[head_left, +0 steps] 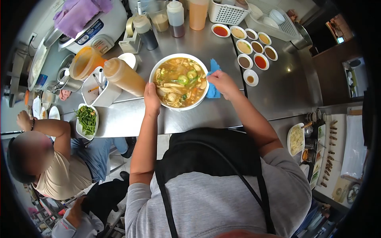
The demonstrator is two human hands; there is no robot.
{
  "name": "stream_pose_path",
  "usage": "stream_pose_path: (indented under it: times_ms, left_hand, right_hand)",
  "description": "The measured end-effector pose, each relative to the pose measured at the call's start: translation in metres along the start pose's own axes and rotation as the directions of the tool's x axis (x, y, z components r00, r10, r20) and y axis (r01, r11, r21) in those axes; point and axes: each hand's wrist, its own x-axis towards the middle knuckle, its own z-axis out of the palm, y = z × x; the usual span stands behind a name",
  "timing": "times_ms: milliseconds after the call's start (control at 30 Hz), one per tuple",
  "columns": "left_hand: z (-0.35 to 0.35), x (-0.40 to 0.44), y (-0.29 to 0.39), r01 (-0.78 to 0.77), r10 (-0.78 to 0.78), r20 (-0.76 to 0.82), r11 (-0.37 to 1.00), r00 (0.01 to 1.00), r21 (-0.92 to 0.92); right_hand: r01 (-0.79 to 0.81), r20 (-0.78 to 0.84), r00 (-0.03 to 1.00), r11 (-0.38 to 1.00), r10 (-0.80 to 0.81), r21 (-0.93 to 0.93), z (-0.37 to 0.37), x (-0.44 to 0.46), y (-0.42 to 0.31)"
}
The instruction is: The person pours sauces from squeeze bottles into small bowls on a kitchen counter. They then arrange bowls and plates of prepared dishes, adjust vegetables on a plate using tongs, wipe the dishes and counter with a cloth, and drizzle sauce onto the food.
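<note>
Held the bowl (179,108) of soup by its left side with the left hand (152,97), curled against the rim; could make out the thumb side but not all the fingers, lost behind or beneath the wall. Pinched the blue cloth (213,93) in the right hand (224,84) at the opposite rim; could not tell how far the fingertips pressed on the bowl or on cloth alone. Saw the bowl upright between both hands at the counter (289,93); could not judge from above between resting on the steel and hanging just clear. Made out green slices and pale pieces in the broth, covering the inside bottom. Found a squeeze bottle (126,77) just beside the left hand, overlapping a white bin (104,97) of pens, partly hidden inside. Noted a dish (96,123) of greens near the front edge. Counted ten sauce dishes (254,73) beyond the right hand, too small for naming the contents. Saw an orange container (198,16) cut off at the top, and a cooker (99,35) partly covered by a purple cloth (79,16). Noticed a co-worker (63,170) at left and another person (91,214) below, largely cut off.
</note>
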Motion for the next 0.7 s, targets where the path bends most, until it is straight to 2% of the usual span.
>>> stream_pose_path:
  times_ms: [133, 167, 233, 267, 367, 433, 467, 533, 567, 633, 700]
  left_hand:
    - [0.006, -0.012, 0.000, -0.044, 0.042, -0.050, 0.998, 0.998, -0.043]
    - [0.007, -0.014, -0.001, -0.058, 0.056, -0.041, 0.998, 0.998, -0.035]
    - [0.006, -0.018, -0.002, -0.087, 0.086, -0.024, 0.996, 0.996, -0.018]
    - [0.004, -0.018, -0.004, -0.053, 0.053, -0.017, 0.998, 0.998, -0.039]
    - [-0.003, -0.017, -0.005, 0.068, -0.065, 0.027, 0.988, 0.998, -0.138]
    - [-0.005, -0.016, 0.004, 0.173, -0.155, 0.093, 0.952, 0.984, -0.252]
    - [-0.014, -0.003, -0.006, 0.180, -0.122, 0.192, 0.930, 0.974, -0.320]
    - [-0.014, 0.012, -0.006, 0.190, -0.156, 0.138, 0.938, 0.978, -0.291]
    - [-0.013, 0.014, -0.004, 0.191, -0.161, 0.138, 0.952, 0.977, -0.239]
    - [-0.008, 0.016, 0.000, 0.190, -0.171, 0.137, 0.973, 0.976, -0.133]
    - [-0.008, 0.018, -0.007, 0.146, -0.131, 0.118, 0.981, 0.984, -0.126]
  right_hand:
    - [-0.056, 0.043, 0.998, 0.994, 0.052, 0.094, 0.005, -0.021, 0.007]
    - [-0.089, 0.109, 0.991, 0.991, 0.079, 0.096, 0.003, -0.024, 0.011]
    - [-0.040, 0.184, 0.982, 0.999, 0.034, 0.031, -0.013, -0.025, 0.016]
    - [-0.011, 0.220, 0.975, 1.000, 0.011, -0.001, -0.018, -0.022, 0.016]
    - [0.190, -0.112, 0.978, 0.974, -0.177, 0.120, -0.029, 0.009, 0.013]
    - [0.337, -0.133, 0.929, 0.938, -0.345, -0.081, -0.025, 0.035, 0.012]
    - [0.401, -0.131, 0.895, 0.897, -0.427, -0.184, -0.019, 0.044, 0.012]
    - [0.463, -0.011, 0.849, 0.756, -0.528, -0.463, 0.000, 0.051, 0.012]
    - [0.448, 0.111, 0.873, 0.693, -0.474, -0.565, 0.007, 0.061, 0.019]
    - [0.402, 0.041, 0.880, 0.695, -0.474, -0.596, 0.013, 0.044, 0.031]
    - [0.394, 0.061, 0.888, 0.686, -0.456, -0.611, 0.011, 0.028, 0.038]
